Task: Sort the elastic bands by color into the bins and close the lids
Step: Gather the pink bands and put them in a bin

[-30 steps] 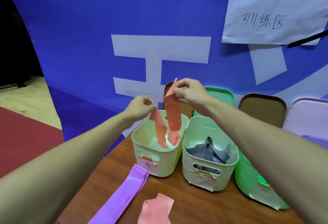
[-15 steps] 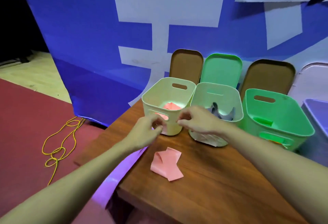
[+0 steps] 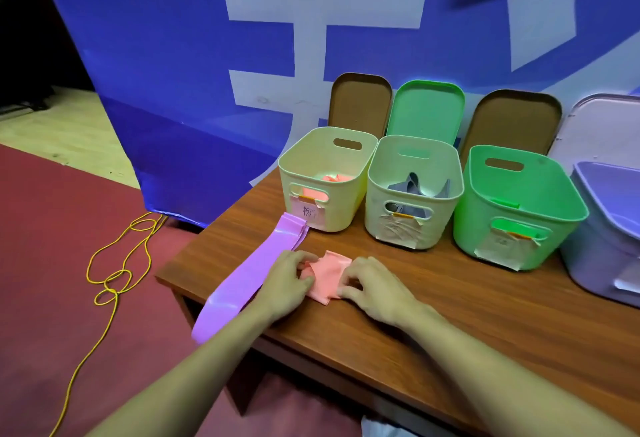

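Pink band (image 3: 327, 279) lies on table (image 3: 485, 315), pinched between left grip (image 3: 289, 282) and right grip (image 3: 375, 289).

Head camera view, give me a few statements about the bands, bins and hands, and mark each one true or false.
1. Both hands touch the pink band on the table. True.
2. The purple band lies inside the purple bin. False: it lies on the table, overhanging the edge.
3. The green bin has its lid closed. False: it is open.
4. The leftmost bin holds pink material. True.
5. The left hand lifts a grey band. False: it rests on the pink one.
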Demonstrator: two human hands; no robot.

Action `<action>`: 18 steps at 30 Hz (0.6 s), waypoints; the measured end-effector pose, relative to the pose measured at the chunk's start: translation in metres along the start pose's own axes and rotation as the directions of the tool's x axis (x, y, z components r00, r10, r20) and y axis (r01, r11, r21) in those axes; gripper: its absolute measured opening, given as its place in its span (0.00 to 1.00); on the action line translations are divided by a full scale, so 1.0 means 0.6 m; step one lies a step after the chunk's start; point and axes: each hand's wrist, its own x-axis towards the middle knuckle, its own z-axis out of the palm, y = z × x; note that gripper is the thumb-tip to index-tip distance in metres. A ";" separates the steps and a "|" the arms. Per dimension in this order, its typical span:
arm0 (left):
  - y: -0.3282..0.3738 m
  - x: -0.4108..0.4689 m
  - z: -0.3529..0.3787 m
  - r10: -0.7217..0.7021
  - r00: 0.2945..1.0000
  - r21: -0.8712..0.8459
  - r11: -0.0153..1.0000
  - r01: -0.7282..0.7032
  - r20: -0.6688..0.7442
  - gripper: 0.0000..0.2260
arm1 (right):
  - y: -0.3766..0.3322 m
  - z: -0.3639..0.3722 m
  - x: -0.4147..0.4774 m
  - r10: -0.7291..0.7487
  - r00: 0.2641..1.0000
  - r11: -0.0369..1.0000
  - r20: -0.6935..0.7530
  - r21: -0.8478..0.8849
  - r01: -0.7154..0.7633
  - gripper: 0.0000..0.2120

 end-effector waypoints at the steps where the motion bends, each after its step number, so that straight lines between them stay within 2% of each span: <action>1: -0.001 -0.002 -0.002 0.007 1.000 -0.005 1.000 -0.007 0.007 0.18 | -0.001 -0.002 -0.002 0.003 1.000 1.000 -0.007 0.005 -0.003 0.07; 5: -0.006 -0.005 -0.017 -0.004 1.000 -0.065 0.998 0.005 0.017 0.19 | -0.008 -0.035 0.000 -0.005 0.989 0.987 -0.148 0.160 0.029 0.04; 10: 0.022 -0.005 -0.045 -0.031 0.999 -0.189 0.981 0.035 0.020 0.24 | -0.050 -0.134 0.014 -0.022 0.931 0.940 -0.363 0.311 0.143 0.04; 13: 0.059 -0.003 -0.064 0.049 0.994 -0.265 0.964 -0.020 0.102 0.26 | -0.087 -0.201 0.016 -0.001 0.897 0.903 -0.441 0.386 0.190 0.03; 15: 0.086 0.001 -0.072 0.115 0.984 -0.290 0.955 -0.070 0.139 0.21 | -0.109 -0.242 0.011 0.048 0.887 0.858 -0.459 0.475 0.199 0.04; 18: 0.122 0.008 -0.078 0.159 0.981 -0.356 0.928 -0.111 0.110 0.11 | -0.135 -0.293 -0.002 0.119 0.877 0.745 -0.466 0.626 0.231 0.06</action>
